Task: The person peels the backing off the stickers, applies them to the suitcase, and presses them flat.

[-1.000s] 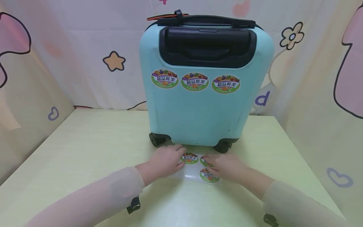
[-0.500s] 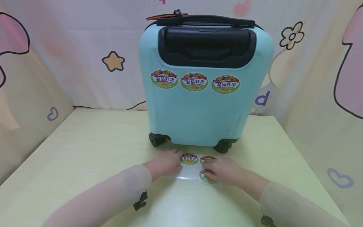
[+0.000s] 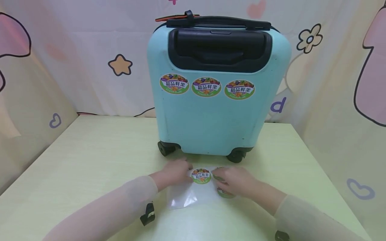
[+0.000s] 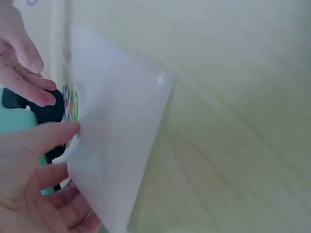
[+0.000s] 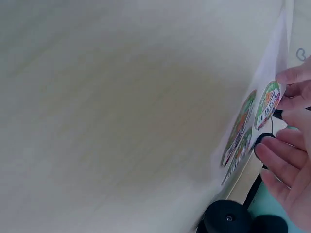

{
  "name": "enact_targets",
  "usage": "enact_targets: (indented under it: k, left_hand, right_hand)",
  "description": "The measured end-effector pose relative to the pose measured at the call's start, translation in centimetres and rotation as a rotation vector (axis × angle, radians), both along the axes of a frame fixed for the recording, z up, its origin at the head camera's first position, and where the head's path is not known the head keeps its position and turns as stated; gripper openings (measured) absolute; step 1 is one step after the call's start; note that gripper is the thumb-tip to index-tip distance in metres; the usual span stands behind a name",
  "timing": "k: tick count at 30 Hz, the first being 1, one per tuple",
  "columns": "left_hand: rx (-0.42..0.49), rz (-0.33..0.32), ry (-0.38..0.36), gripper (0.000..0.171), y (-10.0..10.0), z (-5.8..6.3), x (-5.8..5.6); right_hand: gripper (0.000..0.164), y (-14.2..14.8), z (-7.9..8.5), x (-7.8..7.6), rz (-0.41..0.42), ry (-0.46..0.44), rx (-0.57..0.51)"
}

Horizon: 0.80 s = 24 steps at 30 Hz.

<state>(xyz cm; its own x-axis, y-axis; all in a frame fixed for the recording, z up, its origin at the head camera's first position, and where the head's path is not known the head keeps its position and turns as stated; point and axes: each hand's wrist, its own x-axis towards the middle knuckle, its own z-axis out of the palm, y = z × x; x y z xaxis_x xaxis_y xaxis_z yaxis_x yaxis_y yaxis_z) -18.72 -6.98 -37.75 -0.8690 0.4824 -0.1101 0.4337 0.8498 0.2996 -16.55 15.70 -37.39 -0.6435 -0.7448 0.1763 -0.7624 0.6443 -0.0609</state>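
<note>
A translucent sheet (image 3: 182, 198) bears oval fruit stickers, one (image 3: 201, 176) plain to see between the hands. My left hand (image 3: 175, 171) pinches the sheet's edge between thumb and fingers, and in the left wrist view the sheet (image 4: 116, 111) stands tilted off the table. Over the right-hand stickers in the head view lies my right hand (image 3: 239, 180), partly hiding them. In the right wrist view its loosely bent fingers (image 5: 284, 160) are apart from the sheet, beside three stickers. Behind the hands stands a light blue suitcase (image 3: 208, 124) with three matching stickers (image 3: 206, 87) in a row.
The suitcase rests on black wheels (image 3: 236, 156) on a pale wooden table (image 3: 114, 144), just beyond the hands. Its black top handle (image 3: 223, 21) carries an orange-edged tag. Patterned cloth (image 3: 90, 67) hangs behind the table and at both sides.
My left hand has lifted the sheet from the table, and its near edge now shows lower in the head view. The right hand stays by the right-hand stickers.
</note>
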Motion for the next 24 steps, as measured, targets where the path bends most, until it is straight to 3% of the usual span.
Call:
enact_targets:
  k: [4,7,13,19,21,24]
  left_hand:
    - [0.261,0.013,-0.226,0.006,-0.3,-0.1,0.0]
    - [0.378,0.034,-0.329,0.005,-0.3,-0.2,0.3]
    - [0.374,0.042,-0.382,0.016,0.9,0.1,1.6]
    - [0.388,0.014,-0.470,0.018,1.9,0.9,3.0]
    - [0.406,0.020,-0.529,0.020,2.0,1.1,3.3]
    - [0.433,0.043,-0.601,0.027,2.1,1.2,3.6]
  right_hand:
    - [0.026,-0.8,0.2,0.6,-0.020,0.012,-0.074]
    - [0.026,-1.2,0.2,1.0,-0.020,-0.001,-0.084]
    - [0.033,-0.8,0.6,1.2,0.010,-0.167,0.030]
    - [0.076,1.0,1.5,1.7,0.042,-0.396,0.188]
    - [0.082,1.4,1.5,1.9,0.037,-0.417,0.224]
    - [0.073,1.6,0.7,1.8,0.041,-0.306,0.221]
